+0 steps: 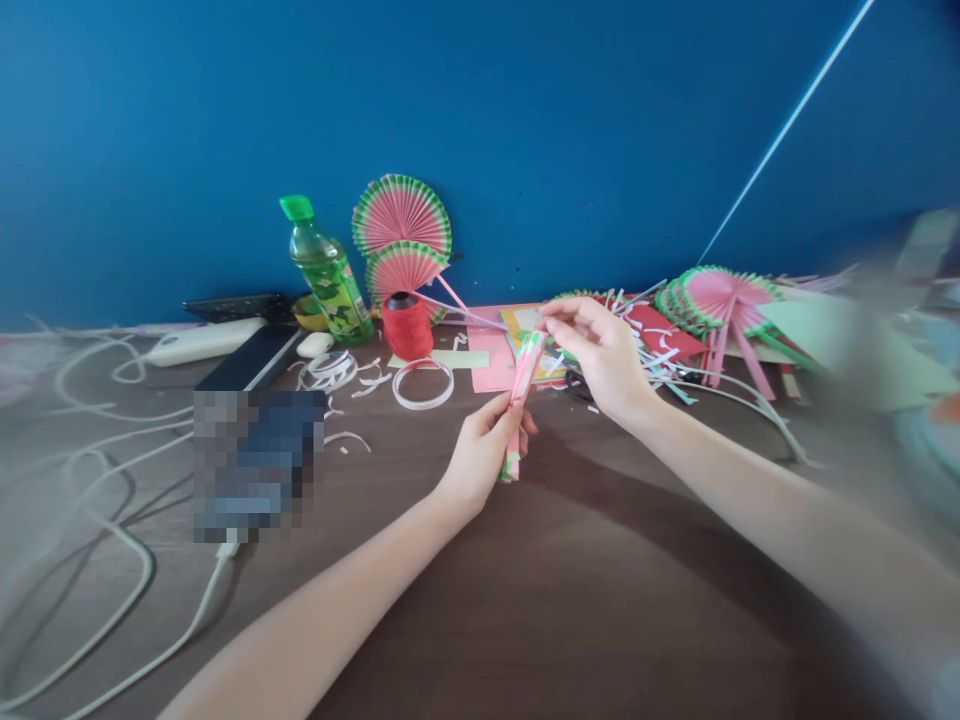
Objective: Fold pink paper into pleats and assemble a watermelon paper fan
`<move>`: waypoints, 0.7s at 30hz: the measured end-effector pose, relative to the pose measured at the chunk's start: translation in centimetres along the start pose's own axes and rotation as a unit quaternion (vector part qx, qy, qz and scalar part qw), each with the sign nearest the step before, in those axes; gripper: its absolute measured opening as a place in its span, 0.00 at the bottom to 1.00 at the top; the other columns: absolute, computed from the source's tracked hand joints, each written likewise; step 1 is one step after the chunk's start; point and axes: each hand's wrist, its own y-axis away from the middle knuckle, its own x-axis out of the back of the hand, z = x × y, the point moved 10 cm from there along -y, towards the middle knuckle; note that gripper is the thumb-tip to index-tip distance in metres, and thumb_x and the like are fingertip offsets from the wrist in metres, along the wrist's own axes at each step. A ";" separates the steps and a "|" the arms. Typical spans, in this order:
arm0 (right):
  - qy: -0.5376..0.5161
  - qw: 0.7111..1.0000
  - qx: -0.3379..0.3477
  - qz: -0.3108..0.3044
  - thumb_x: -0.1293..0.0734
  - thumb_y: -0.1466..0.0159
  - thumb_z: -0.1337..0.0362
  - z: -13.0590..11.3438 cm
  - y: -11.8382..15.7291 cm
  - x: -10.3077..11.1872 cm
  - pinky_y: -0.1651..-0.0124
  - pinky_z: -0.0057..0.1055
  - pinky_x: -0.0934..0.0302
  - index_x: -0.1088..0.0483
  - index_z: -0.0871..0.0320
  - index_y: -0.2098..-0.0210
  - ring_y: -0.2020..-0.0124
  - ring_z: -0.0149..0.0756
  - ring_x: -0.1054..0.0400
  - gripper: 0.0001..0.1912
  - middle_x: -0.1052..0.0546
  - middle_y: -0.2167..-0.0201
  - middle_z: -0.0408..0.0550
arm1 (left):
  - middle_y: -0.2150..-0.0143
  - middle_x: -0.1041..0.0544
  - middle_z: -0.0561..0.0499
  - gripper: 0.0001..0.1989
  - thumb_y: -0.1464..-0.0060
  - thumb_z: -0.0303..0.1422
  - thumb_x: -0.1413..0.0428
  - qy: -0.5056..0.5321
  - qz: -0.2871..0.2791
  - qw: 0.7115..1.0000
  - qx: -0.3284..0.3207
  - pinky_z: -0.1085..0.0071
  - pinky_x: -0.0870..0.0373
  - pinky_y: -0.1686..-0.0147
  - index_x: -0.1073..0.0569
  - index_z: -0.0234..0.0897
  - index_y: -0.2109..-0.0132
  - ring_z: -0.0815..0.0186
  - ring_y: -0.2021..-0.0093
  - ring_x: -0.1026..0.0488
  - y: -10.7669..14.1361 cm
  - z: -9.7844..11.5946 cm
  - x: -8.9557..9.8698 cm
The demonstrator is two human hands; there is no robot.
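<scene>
My left hand (480, 450) is closed around a narrow, pleated bundle of pink paper with green and white ends (527, 365), held tilted above the dark table. The bundle's lower end sticks out below my fingers. Just above and right of its upper end is my right hand (600, 350), thumb and forefinger pinched together. Whatever lies between those fingertips is too small to make out. Behind my left hand stand a spool of red thread (406, 328) and a roll of white tape (424, 385). Finished pink-and-green paper fans (403, 220) lean against the blue wall.
A green-capped drink bottle (324, 275) stands at the back left. Nearer lie a blurred-out phone (262, 465), a black box (251, 358) and white cables (146, 545). Paper scraps (652, 345) and more fans (724, 300) cover the back right of the brown table (540, 620).
</scene>
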 end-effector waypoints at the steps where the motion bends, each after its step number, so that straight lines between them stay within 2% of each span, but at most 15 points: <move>1: -0.010 1.000 -0.001 -0.002 0.37 0.41 0.65 0.2 0.0 0.0 0.56 0.35 0.37 0.30 0.57 0.65 0.63 0.33 0.31 0.06 0.25 0.67 0.45 | 0.79 0.34 0.55 0.12 0.49 0.40 0.48 0.001 0.002 1.000 0.004 0.80 0.48 0.84 0.31 0.34 0.70 0.76 0.82 0.41 0.0 -0.1 0.1; 4: -0.048 0.998 0.011 -0.024 0.39 0.39 0.62 0.4 0.0 -0.3 0.55 0.34 0.38 0.29 0.55 0.65 0.61 0.33 0.31 0.08 0.25 0.66 0.44 | 0.80 0.35 0.55 0.12 0.49 0.39 0.48 0.016 0.006 1.000 0.009 0.80 0.49 0.85 0.32 0.34 0.72 0.76 0.82 0.42 0.0 -0.2 0.2; 8: -0.068 0.994 0.015 -0.083 0.39 0.38 0.56 0.3 0.3 -1.4 0.48 0.38 0.41 0.28 0.52 0.60 0.52 0.36 0.33 0.12 0.26 0.56 0.44 | 0.79 0.35 0.55 0.12 0.49 0.38 0.48 0.028 0.008 1.000 0.003 0.79 0.48 0.83 0.32 0.33 0.73 0.76 0.81 0.41 -0.1 -0.2 0.3; 11: -0.050 0.990 -0.024 -0.133 0.36 0.41 0.53 0.7 0.6 -2.6 0.45 0.40 0.42 0.30 0.51 0.55 0.47 0.39 0.37 0.17 0.29 0.50 0.46 | 0.78 0.34 0.54 0.12 0.49 0.38 0.47 0.033 0.006 0.999 -0.004 0.79 0.48 0.83 0.32 0.33 0.74 0.77 0.81 0.41 -0.2 -0.1 0.2; 14: -0.050 0.983 -0.088 -0.150 0.32 0.45 0.51 1.8 1.0 -3.2 0.47 0.42 0.41 0.33 0.51 0.52 0.47 0.42 0.37 0.23 0.32 0.46 0.49 | 0.76 0.33 0.55 0.11 0.49 0.38 0.47 0.036 0.002 0.999 -0.009 0.79 0.46 0.82 0.32 0.33 0.72 0.77 0.80 0.40 -0.2 0.0 0.1; 16: -0.085 0.973 -0.149 -0.154 0.31 0.47 0.51 2.9 1.3 -3.5 0.49 0.44 0.38 0.34 0.51 0.52 0.51 0.42 0.33 0.25 0.30 0.48 0.50 | 0.74 0.32 0.55 0.10 0.49 0.37 0.46 0.040 -0.003 0.999 -0.014 0.79 0.44 0.81 0.30 0.34 0.69 0.77 0.79 0.38 -0.1 0.1 0.0; 18: -0.130 0.957 -0.207 -0.155 0.31 0.47 0.53 3.8 1.7 -3.9 0.54 0.43 0.36 0.35 0.53 0.54 0.58 0.40 0.29 0.24 0.26 0.55 0.50 | 0.73 0.31 0.54 0.10 0.49 0.37 0.47 0.044 -0.010 0.999 -0.019 0.78 0.41 0.78 0.28 0.34 0.64 0.76 0.79 0.37 -0.1 0.3 -0.2; 21: -0.173 0.943 -0.245 -0.146 0.29 0.48 0.57 4.0 1.9 -4.0 0.63 0.38 0.33 0.36 0.56 0.59 0.67 0.37 0.27 0.20 0.24 0.66 0.48 | 0.73 0.30 0.54 0.12 0.49 0.36 0.47 0.040 -0.016 0.999 -0.022 0.77 0.37 0.74 0.28 0.33 0.61 0.75 0.77 0.34 0.0 0.5 -0.4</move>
